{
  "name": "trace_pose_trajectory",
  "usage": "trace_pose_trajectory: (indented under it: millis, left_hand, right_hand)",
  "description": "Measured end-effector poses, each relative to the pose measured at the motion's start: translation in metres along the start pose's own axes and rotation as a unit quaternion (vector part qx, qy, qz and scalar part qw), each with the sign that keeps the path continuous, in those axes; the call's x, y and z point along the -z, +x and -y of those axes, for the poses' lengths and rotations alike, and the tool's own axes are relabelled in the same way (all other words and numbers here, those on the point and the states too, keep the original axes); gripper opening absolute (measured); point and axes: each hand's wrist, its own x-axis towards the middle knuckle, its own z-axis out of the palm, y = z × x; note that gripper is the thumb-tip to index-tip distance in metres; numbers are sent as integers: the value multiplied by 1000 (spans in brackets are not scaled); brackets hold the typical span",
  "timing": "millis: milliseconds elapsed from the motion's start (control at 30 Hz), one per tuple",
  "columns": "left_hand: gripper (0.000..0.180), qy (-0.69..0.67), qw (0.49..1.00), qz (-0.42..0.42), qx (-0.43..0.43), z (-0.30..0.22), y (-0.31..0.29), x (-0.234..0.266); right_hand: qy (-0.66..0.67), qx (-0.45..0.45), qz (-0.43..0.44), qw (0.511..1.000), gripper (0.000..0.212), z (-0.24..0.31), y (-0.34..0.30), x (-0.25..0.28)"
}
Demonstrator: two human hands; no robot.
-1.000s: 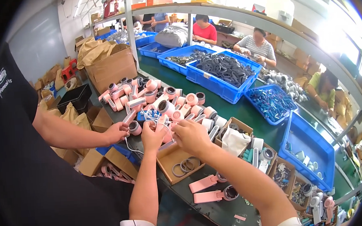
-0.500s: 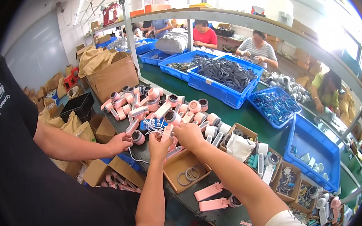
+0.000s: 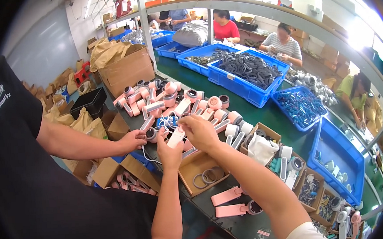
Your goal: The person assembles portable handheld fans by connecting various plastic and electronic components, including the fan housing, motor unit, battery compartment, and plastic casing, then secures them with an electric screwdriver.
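A pink and white handheld fan [image 3: 175, 138] is held upright over the near edge of the pile. My left hand [image 3: 170, 153] is closed round its handle. My right hand [image 3: 199, 130] has its fingers bent at the fan's upper end, hiding most of the head. White cables [image 3: 168, 122] lie tangled just behind it, on a blue block. To the left, a co-worker's hand [image 3: 133, 142] touches another fan head [image 3: 151, 133]. Many pink fans [image 3: 154, 106] are heaped beyond. Two pink fans [image 3: 230, 210] lie near my right forearm.
A cardboard box [image 3: 197, 166] with grey rings sits below my hands. Blue trays [image 3: 260, 98] of dark rings stand at the back; another tray [image 3: 303, 110] holds blue cylinders. The co-worker in black [image 3: 41, 172] stands close at left. A shelf post [image 3: 147, 34] rises behind.
The fan in my hands has tipped, its head now mostly covered by my right hand. The whole view has shifted slightly. The co-worker's hand stays beside the fan head.
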Motion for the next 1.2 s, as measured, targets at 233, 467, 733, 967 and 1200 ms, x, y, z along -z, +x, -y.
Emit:
trace_pose_trajectory:
  millis: [233,467,733,967,1200]
  left_hand:
    - [78,25,997,3,-73,-19,-15,-4]
    - [75,-2,995,-17,-100,-12,-15,-5]
    - [82,-82,996,-44,-3,8,-11,0]
    - [36,-469,837,-75,271,-2,-3,12]
    - [39,-441,850,-120,260,-14,-15,10]
  right_hand:
    - [-111,18,102,988,26,21,16,-14]
    - [-62,-47,92,993,17,12,17,-27]
    - [46,-13,24,999,16,-9,34,-19]
    - [-106,15,43,993,10,-6,14,-13]
    - [-120,35,135,983,12,14,2,-19]
